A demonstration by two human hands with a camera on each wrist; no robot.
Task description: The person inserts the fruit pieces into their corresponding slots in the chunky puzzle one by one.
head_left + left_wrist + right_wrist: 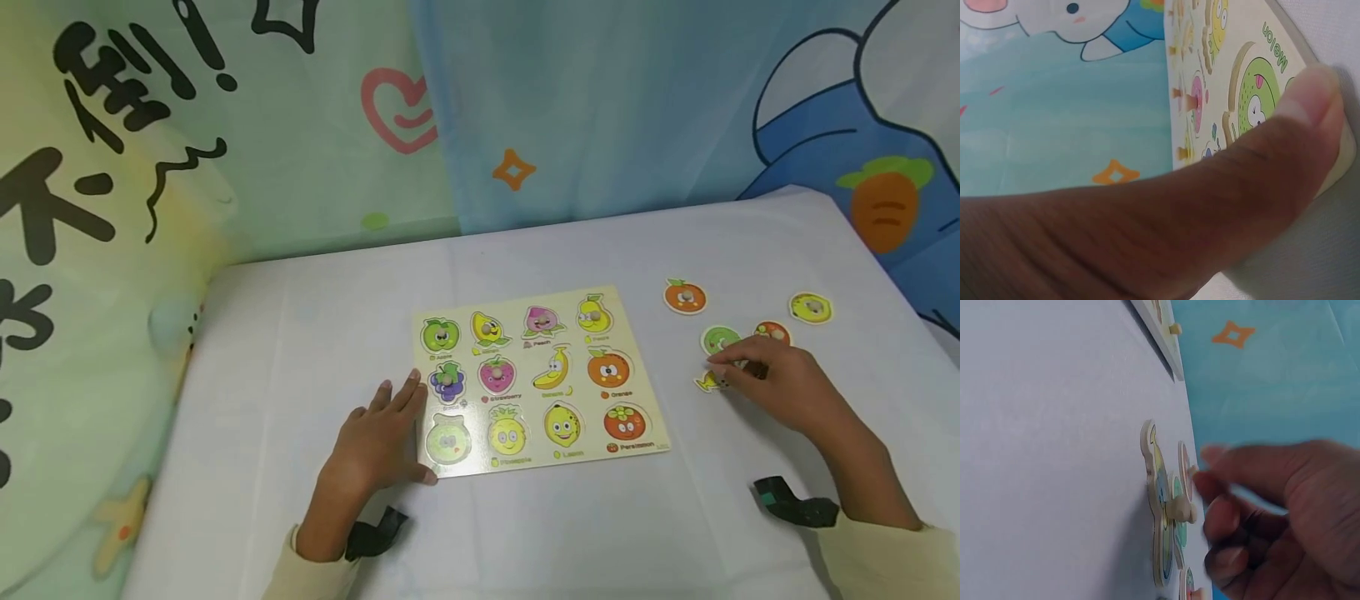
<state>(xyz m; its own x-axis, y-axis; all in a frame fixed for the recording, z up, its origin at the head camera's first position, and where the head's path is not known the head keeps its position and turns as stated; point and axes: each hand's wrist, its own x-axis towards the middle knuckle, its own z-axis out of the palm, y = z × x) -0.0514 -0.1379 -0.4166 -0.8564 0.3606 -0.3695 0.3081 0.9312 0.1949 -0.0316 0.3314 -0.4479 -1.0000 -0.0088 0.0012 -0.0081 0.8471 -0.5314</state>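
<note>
Green backdrop (pixel 300 167), left: black lettering across it, pink heart further along, blue panel (pixel 615 117) takes over to its right.
White surface (pixel 247 400): runs under hands, board and loose pieces.
Left hand (pixel 377 442): beige sleeve, black band (pixel 375 533) at wrist. Fingers spread, at board's left edge; thumb on the near left corner, by the melon slot (pixel 1259 94).
Board (pixel 536 408): cream, flat, three rows of four. Knobs show on top-row pieces (pixel 536 317), grape piece (pixel 442 387) and strawberry piece (pixel 491 371). Melon slot is a bare recess with the printed face showing.
Orange piece (pixel 685 302): loose, flat, right of board, furthest left at the back.
Yellow-green piece (pixel 703 382): loose, nearest the person, partly under the right hand's outline; its knob stands free in the right wrist view.
Green piece (pixel 721 336): just behind yellow-green one.
Right hand (pixel 791 392): over that pair. Fingers loosely curled, thumb and index tips close; nothing seen between them. Blurred in wrist view, can't tell if tips touch.
Red piece (pixel 774 330): just behind the knuckles.
Yellow piece (pixel 811 308): loose, furthest right.
</note>
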